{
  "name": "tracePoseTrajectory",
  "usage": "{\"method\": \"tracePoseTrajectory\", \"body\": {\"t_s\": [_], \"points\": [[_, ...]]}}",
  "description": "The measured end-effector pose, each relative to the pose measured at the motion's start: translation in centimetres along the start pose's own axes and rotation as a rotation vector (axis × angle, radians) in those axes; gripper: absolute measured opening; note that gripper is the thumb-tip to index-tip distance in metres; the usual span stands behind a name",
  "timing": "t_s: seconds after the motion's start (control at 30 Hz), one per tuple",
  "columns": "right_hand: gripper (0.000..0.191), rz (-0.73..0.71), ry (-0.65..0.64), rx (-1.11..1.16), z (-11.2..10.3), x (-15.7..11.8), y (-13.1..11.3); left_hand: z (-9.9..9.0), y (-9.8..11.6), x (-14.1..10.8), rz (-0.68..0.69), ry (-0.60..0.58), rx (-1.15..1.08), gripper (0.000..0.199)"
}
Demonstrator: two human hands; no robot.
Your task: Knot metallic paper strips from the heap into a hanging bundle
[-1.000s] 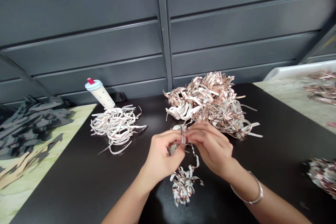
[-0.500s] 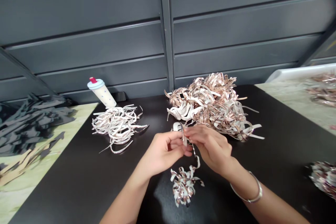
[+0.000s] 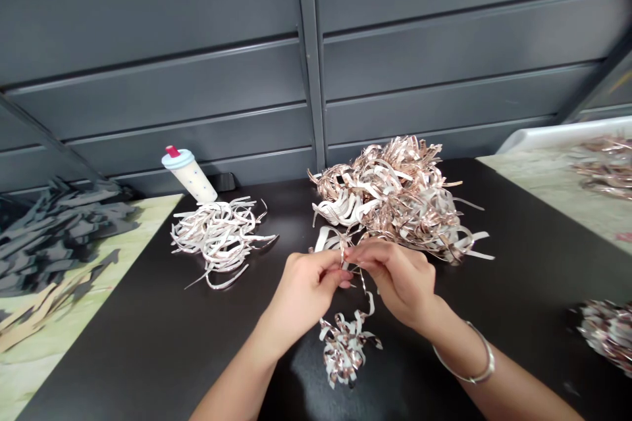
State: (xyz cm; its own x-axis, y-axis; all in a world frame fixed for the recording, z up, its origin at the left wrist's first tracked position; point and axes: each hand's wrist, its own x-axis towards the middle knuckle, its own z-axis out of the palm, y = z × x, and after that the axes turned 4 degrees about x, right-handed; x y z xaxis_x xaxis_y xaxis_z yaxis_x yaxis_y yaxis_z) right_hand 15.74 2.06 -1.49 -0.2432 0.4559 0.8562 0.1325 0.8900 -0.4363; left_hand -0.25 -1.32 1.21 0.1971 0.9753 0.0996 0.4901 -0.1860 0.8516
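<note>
- Left hand: curled shut, pinching a shiny paper strip
- Right hand: closed on that strip, touching the left
- Strip runs downward to a curled bunch

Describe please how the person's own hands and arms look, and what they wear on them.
The left hand and right hand are bare, without gloves, and the left forearm and right forearm show no sleeves. A thin, silver-coloured metal bangle sits loosely around the right wrist. No bracelet shows on the left wrist.
</note>
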Motion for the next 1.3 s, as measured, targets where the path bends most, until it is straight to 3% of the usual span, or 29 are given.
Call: {"method": "tracePoseTrajectory", "body": {"t_s": [0.07, 0.13, 0.2, 0.27, 0.37, 0.57, 0.73, 0.83, 0.93, 1.07, 1.13, 1.2, 1.3], "points": [[0.012, 0.147, -0.003, 0.060, -0.2, -0.1, -0.1, -0.2, 0.1, 0.0, 0.041, 0.030, 0.112, 0.018], [0.012, 0.195, -0.041, 0.148, -0.7, 0.1, 0.0, -0.4, 0.0, 0.0, 0.035, 0.032, 0.053, 0.016], [0.016, 0.145, -0.134, 0.236, -1.3, 0.4, 0.0, -0.5, -0.2, 0.1, -0.003, 0.018, -0.109, 0.019], [0.034, 0.078, -0.227, 0.317, -1.8, 0.9, 0.2, -0.6, -0.3, 0.1, -0.040, 0.009, -0.258, 0.026], [0.056, 0.004, -0.234, 0.305, -2.0, 1.3, 0.5, -0.6, -0.4, 0.0, -0.053, -0.017, -0.367, 0.034], [0.021, -0.142, -0.068, 0.036, -0.5, 0.9, 0.8, -0.1, -0.1, -0.3, -0.009, -0.048, -0.241, 0.037], [0.022, -0.200, 0.058, -0.064, 0.3, 0.1, 0.4, 0.2, 0.0, -0.5, 0.008, -0.036, -0.072, 0.029], [0.025, -0.164, 0.090, -0.065, 0.4, 0.0, 0.4, 0.3, -0.1, -0.5, 0.016, -0.027, -0.008, 0.025], [0.023, -0.181, 0.103, -0.063, 0.3, 0.0, 0.6, 0.3, -0.5, -0.4, 0.014, -0.045, -0.111, 0.026], [0.016, -0.305, 0.016, -0.128, 0.3, -0.1, 0.7, 0.1, -0.7, 0.2, -0.006, -0.210, -0.526, 0.035], [0.015, -0.321, 0.001, -0.159, 0.3, -0.3, 0.7, 0.0, -0.6, 0.4, -0.030, -0.213, -0.640, 0.037], [0.014, -0.307, 0.004, -0.151, 0.4, -0.4, 0.6, 0.0, -0.4, 0.3, -0.048, -0.170, -0.613, 0.034], [0.016, -0.196, 0.053, -0.032, 0.3, -0.6, 0.4, 0.1, -0.2, 0.0, -0.004, -0.092, -0.342, 0.024]]}}
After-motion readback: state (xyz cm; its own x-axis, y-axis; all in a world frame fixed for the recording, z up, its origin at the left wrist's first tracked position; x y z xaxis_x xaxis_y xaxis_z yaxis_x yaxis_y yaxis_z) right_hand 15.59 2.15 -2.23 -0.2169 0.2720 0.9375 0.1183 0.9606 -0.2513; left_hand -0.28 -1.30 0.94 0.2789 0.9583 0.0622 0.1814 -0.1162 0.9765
